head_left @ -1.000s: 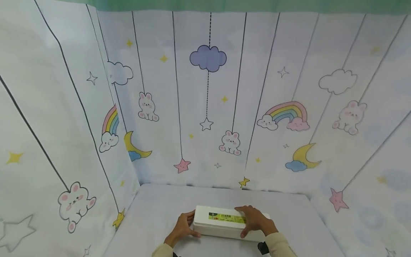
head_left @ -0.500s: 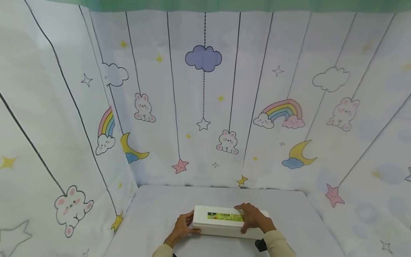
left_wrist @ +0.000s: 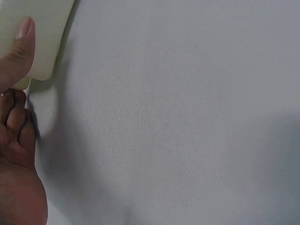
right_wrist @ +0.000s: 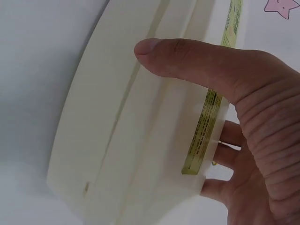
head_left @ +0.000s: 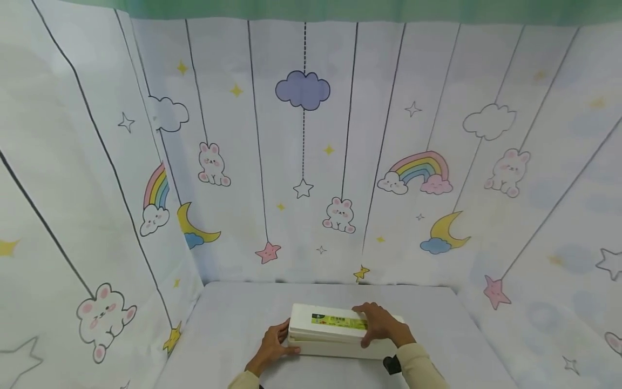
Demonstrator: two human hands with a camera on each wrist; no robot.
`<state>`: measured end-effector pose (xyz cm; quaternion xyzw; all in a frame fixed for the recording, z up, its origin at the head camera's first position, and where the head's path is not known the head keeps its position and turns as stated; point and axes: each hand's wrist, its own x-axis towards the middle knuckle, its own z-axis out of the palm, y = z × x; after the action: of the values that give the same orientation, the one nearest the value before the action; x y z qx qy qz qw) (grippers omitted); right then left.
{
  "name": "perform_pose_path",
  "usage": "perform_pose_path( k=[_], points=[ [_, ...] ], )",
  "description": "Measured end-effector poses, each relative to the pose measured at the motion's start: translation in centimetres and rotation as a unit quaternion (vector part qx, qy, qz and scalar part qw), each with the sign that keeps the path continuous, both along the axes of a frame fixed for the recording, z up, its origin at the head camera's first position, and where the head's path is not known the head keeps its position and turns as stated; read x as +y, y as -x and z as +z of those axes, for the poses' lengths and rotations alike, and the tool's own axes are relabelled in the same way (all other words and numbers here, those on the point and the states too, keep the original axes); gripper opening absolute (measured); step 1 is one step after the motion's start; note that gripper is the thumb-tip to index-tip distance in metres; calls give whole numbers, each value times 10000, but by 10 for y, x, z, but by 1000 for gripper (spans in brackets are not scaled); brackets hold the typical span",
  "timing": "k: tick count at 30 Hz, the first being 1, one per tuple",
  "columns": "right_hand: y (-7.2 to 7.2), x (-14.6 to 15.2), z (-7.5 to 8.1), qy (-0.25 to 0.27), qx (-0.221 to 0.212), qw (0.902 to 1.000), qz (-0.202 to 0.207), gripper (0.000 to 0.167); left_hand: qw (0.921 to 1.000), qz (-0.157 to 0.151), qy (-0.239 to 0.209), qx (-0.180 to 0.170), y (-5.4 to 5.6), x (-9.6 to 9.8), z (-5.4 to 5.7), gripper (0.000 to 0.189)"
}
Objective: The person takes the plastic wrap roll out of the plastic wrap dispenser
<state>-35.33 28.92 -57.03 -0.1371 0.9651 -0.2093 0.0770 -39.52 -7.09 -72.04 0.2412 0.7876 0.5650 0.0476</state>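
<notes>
A long cream-white plastic box [head_left: 335, 350] lies crosswise on the table in the head view. Its lid [head_left: 302, 322], with a yellow-green label [head_left: 335, 320], is tilted, raised from the base at the left end. My left hand [head_left: 271, 346] holds the left end, thumb in front and fingers behind the corner; the left wrist view catches its thumb [left_wrist: 26, 42] against the pale wall. Across the lid, my right hand [head_left: 383, 326] grips near the right end. In the right wrist view its thumb [right_wrist: 173, 56] lies at the lid's near edge, fingers over the far edge. The box's inside is hidden.
White cloth covers the table [head_left: 233, 308]. Printed curtains [head_left: 301, 140] with clouds, rabbits and stars stand behind and at both sides. A black heart-shaped piece [head_left: 391, 365] shows beside the right sleeve [head_left: 420, 364].
The lid, flat on the base before, has risen at its left end, opening a gap. Both hands stay at the same places on the box. The head view has shifted slightly.
</notes>
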Motion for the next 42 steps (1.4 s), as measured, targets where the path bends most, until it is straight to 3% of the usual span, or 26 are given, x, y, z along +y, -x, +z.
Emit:
perform_pose_path(
  k=[8,16,19,28,37,42],
  points=[
    [-8,8,13,239,57,9995,-189,91,9997,111,-1,-195,4,0,-4,109],
    [-13,24,21,-37,368,9984,-437,92,9985,-197,-354,366,3,-2,-6,104],
    [-17,29,28,-102,353,9973,-638,92,9984,-228,-451,267,4,-3,-9,105],
    [-28,49,30,-244,415,9946,-921,89,9973,-192,-497,497,1,-3,-9,102],
    [-36,67,32,-216,446,9909,-1255,91,9987,36,-452,241,2,0,-11,107],
    [-39,81,25,-184,577,9883,-1398,94,9985,113,-489,-200,-2,0,-4,109]
  ],
)
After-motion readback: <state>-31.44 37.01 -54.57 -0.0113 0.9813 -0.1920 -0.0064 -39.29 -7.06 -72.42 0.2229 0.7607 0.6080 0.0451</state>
